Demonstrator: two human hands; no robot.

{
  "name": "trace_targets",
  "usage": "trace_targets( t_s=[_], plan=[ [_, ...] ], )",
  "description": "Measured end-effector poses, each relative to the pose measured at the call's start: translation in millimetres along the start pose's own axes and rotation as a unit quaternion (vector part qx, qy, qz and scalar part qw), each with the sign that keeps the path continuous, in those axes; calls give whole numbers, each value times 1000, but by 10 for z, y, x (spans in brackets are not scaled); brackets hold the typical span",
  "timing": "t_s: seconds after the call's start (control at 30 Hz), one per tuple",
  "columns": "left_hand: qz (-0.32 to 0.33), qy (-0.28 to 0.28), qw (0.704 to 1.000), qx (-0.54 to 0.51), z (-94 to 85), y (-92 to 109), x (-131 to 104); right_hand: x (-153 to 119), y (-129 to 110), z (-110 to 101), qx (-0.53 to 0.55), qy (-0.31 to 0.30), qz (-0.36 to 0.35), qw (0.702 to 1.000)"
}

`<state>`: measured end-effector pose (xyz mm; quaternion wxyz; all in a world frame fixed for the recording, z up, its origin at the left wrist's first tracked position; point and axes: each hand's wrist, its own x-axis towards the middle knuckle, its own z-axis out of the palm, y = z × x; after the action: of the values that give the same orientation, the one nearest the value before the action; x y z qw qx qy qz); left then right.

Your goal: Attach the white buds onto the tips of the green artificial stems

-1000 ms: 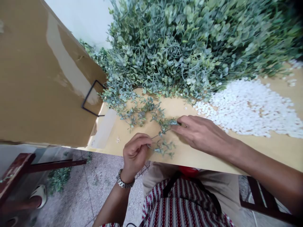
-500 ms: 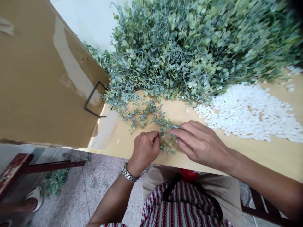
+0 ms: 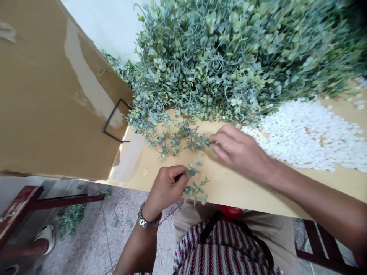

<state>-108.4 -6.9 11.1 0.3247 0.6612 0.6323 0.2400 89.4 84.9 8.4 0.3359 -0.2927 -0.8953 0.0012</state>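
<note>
My left hand [image 3: 169, 185] is closed, with the end of a small artificial leafy sprig [image 3: 196, 189] pinched between thumb and finger near the table's front edge. Its grey-green leaves stick out to the right. Farther back, my right hand [image 3: 236, 147] has its fingertips together on the right end of another leafy sprig [image 3: 183, 137], which lies along the table. The fingers partly hide that end. Behind both hands rises a large heap of the same artificial greenery [image 3: 206, 72].
A pile of small white pieces [image 3: 309, 133] spreads over the table [image 3: 237, 187] at right. On the left stand a cardboard box [image 3: 57, 95] and a black wire frame [image 3: 110, 122]. A translucent strip [image 3: 129, 158] lies beside the box. Another person's foot [image 3: 46, 238] shows at lower left.
My hands have moved apart. The left came toward me and left with its sprig; the right moved back to the end of the sprig lying on the table.
</note>
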Motion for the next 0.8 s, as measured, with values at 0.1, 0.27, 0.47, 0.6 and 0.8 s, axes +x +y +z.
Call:
trace_targets(
  t_s=[0.1, 0.27, 0.47, 0.6, 0.8],
  plan=[
    [5, -81, 984, -161, 4, 16, -27, 44, 5, 158, -21, -72, -27, 997],
    [14, -97, 969, -228, 88, 43, 23, 14, 46, -45, 147, -56, -5, 988],
    [80, -78, 986, -123, 266, 184, 163, -275, 1, -414, 329, -51, 182, 925],
    [155, -58, 986, -25, 345, 258, 225, -491, -66, -471, 270, -23, 172, 947],
    [259, -32, 965, 29, 388, 438, 335, -814, -117, -458, 186, 73, 175, 964]
  ],
)
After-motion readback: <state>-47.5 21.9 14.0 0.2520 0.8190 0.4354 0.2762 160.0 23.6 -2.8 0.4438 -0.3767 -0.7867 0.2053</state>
